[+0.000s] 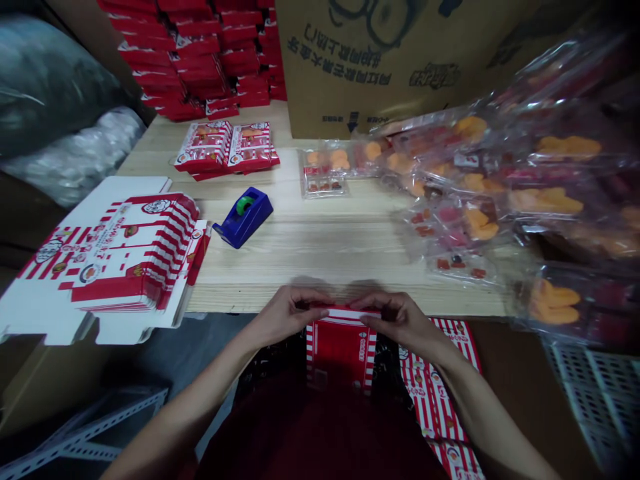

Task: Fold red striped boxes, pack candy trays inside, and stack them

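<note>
Both my hands hold a small red-and-white striped carton [341, 348] just in front of the wooden table's [320, 247] near edge. My left hand [287, 313] pinches its top left edge with fingers closed. At the top right edge my right hand [400, 320] grips the same way. The carton hangs upright over my lap. Another flat striped carton [440, 393] lies under my right forearm.
A stack of flat striped cartons [120, 260] sits at the left. A blue tape dispenser [244, 217] stands mid-table. Finished red boxes [227, 148] lie behind it, with more stacked [200, 53] at the back. Clear-wrapped toy trays [480, 193] pile up at the right, before a big cardboard box [380, 60].
</note>
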A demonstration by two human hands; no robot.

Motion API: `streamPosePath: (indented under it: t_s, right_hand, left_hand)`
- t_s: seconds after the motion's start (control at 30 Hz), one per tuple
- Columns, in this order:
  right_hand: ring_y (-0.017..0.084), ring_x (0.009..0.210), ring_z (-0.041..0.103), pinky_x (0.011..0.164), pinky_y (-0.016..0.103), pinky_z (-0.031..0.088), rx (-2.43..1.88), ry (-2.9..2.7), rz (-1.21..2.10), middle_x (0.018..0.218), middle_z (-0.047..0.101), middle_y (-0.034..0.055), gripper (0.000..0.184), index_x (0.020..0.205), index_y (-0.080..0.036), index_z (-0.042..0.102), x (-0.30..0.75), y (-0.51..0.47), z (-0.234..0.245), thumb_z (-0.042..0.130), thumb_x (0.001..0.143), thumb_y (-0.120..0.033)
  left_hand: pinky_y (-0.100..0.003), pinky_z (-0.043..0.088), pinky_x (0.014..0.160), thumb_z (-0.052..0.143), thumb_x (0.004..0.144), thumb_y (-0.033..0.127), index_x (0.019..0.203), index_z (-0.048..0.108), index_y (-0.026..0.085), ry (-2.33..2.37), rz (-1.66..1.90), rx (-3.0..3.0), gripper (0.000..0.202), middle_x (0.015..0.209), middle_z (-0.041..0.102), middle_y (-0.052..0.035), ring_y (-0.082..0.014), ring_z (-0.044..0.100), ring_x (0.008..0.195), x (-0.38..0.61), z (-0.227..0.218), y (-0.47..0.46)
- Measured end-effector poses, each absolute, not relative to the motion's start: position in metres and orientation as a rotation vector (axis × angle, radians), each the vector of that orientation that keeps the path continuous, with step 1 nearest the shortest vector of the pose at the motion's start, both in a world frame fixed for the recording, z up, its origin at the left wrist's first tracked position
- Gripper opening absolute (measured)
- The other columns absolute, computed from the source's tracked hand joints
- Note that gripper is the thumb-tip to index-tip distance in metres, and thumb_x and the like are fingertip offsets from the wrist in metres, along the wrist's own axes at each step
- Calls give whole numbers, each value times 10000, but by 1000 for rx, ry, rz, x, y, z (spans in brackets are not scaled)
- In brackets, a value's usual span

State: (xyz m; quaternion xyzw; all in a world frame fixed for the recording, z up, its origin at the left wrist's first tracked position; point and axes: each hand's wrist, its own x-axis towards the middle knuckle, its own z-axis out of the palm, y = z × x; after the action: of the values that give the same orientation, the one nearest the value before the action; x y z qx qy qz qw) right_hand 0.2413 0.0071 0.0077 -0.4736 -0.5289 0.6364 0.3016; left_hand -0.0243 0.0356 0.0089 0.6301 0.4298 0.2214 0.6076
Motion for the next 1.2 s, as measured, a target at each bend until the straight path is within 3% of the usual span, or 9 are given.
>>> streamPosePath:
  t_s: [0.2,0.57,0.8,1.0,1.2]
  right_hand:
    - [227,1075,741,1040,448,528,-1222,-1237,1801,1126,814,16,246,1037,-328,809,239,13,1,822,803,-404]
    - [221,1059,758,1059,443,533,-1241,-1133,1812,1074,830,0,191,986,-344,825,238,14,-5,820,812,-421]
    - [226,897,776,912,443,599,-1270,-1299,1682,950,839,21,131,921,-318,833,235,19,-4,809,820,-398]
    - [259,1040,760,997,511,573,-1352,-1455,1397,1074,825,32,210,1094,-352,803,223,-2,0,717,906,-392]
    - [249,1141,732,1105,520,517,-1317,-1523,1536,1215,785,7,287,1241,-390,734,238,-14,12,617,980,-410]
  left_hand:
    - [-381,584,884,680,937,305,1217,772,286,885,521,1437,295,1070,821,-51,-237,747,979,-27,2,42]
    - [-394,575,935,712,924,327,1139,806,273,918,574,1361,240,1086,819,-65,-251,750,1029,-27,-5,41]
    - [-353,589,830,714,912,307,1065,826,262,946,536,1366,195,1044,826,-64,-220,767,904,-31,-5,45]
    - [-353,592,847,682,923,264,1073,823,281,981,537,1483,207,1043,827,-51,-225,771,932,-38,-5,41]
    - [-347,589,846,647,945,242,1130,807,308,962,547,1604,253,1054,825,-48,-224,771,914,-37,5,34]
